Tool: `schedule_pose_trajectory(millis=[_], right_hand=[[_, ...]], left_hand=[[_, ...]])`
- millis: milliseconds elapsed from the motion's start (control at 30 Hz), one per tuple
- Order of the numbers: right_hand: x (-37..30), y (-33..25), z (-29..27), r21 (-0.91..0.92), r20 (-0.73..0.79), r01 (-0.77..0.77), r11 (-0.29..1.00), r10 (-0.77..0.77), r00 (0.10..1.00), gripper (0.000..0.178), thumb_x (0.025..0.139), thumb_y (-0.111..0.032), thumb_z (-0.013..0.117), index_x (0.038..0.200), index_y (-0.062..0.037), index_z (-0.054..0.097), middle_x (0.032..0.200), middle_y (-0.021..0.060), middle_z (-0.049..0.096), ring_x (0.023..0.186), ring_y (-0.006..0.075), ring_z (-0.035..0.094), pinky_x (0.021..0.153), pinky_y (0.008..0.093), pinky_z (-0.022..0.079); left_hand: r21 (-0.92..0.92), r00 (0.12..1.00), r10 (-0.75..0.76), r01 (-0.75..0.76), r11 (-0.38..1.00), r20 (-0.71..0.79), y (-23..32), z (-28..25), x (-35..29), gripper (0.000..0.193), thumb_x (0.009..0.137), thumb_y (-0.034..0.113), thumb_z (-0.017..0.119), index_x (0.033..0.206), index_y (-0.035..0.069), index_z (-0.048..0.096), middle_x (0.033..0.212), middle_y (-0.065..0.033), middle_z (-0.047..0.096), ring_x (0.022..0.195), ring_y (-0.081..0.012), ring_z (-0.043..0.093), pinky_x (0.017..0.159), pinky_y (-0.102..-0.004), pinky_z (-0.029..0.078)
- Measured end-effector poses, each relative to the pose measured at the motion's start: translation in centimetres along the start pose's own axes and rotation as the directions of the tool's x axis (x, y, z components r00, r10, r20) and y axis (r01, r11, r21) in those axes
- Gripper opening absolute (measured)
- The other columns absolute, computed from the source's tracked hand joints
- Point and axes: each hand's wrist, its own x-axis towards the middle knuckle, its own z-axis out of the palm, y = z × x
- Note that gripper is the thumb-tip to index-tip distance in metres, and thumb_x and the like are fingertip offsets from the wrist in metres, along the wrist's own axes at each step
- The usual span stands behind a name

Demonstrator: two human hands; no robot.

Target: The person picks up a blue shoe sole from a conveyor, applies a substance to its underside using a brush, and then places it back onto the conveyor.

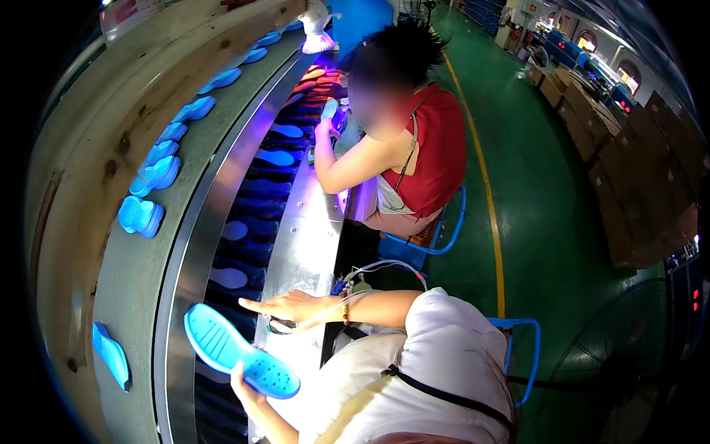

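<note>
My left hand grips a bright blue shoe sole near its perforated heel end, thumb on the near edge. The sole is tilted, and its ribbed forefoot reaches over the dark slatted conveyor. Just beyond it, my right hand is stretched out flat with its fingers apart and nothing visible in them, above the shiny metal ledge. Pale sole shapes lie on the slats close to its fingertips. Thin clear tubes pass by my right wrist.
A grey belt on the left carries several blue soles and a single sole nearer me. Farther along, a co-worker in red sits at the conveyor under purple light, holding a sole. Cardboard boxes are stacked at right.
</note>
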Motion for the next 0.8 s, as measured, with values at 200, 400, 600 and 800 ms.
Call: schedule_pose_trajectory(millis=[200, 400, 600, 800], right_hand=[[0.6, -0.2, 2.9, -0.221, 0.265, 0.1, 0.97, -0.039, 0.963, 0.094, 0.064, -0.009, 0.064, 0.137, -0.0201, 0.007, 0.071, 0.0145, 0.057, 0.065, 0.0311, 0.056, 0.058, 0.0389, 0.045], [-0.5, 0.7, 4.3, -0.206, 0.388, 0.139, 0.969, -0.05, 0.92, 0.091, 0.065, -0.009, 0.064, 0.136, -0.0326, 0.011, 0.076, 0.011, 0.055, 0.072, 0.0264, 0.053, 0.063, 0.0371, 0.044], [0.3, -2.2, -0.7, -0.094, 0.215, 0.368, 0.925, -0.342, 0.915, 0.042, 0.08, -0.01, 0.047, 0.121, -0.0161, 0.045, 0.086, 0.0092, 0.057, 0.077, 0.0267, 0.058, 0.066, 0.0351, 0.048], [1.6, -1.4, -2.8, 0.648, -0.095, -0.09, 0.756, 0.197, 0.976, 0.027, 0.072, 0.006, 0.06, 0.099, 0.0013, 0.058, 0.102, 0.0178, 0.058, 0.089, 0.0201, 0.059, 0.078, 0.0289, 0.047]], left_hand=[[0.145, 0.976, 0.002, 0.03, 0.989, -0.217, -3.2, 1.7, 1.0, 0.047, 0.077, 0.025, 0.057, 0.115, -0.001, 0.044, 0.097, -0.0091, 0.055, 0.087, -0.0188, 0.054, 0.078, -0.031, 0.044], [0.087, 0.977, -0.108, 0.125, 0.988, -0.186, -2.2, 2.1, 1.0, 0.041, 0.081, 0.028, 0.054, 0.109, -0.001, 0.046, 0.094, -0.0109, 0.055, 0.086, -0.0193, 0.054, 0.075, -0.0304, 0.045], [0.008, 0.953, 0.204, -0.207, 0.978, -0.226, -1.2, 0.7, 0.2, 0.059, 0.084, 0.042, 0.047, 0.121, -0.003, 0.037, 0.114, -0.0177, 0.05, 0.099, -0.0237, 0.051, 0.087, -0.0354, 0.04], [-0.422, 0.963, 0.266, -0.257, 0.87, -0.039, 1.2, 2.1, -0.8, 0.094, 0.069, 0.077, 0.022, 0.13, 0.006, 0.027, 0.12, -0.0277, 0.041, 0.104, -0.0412, 0.046, 0.089, -0.0508, 0.037]])
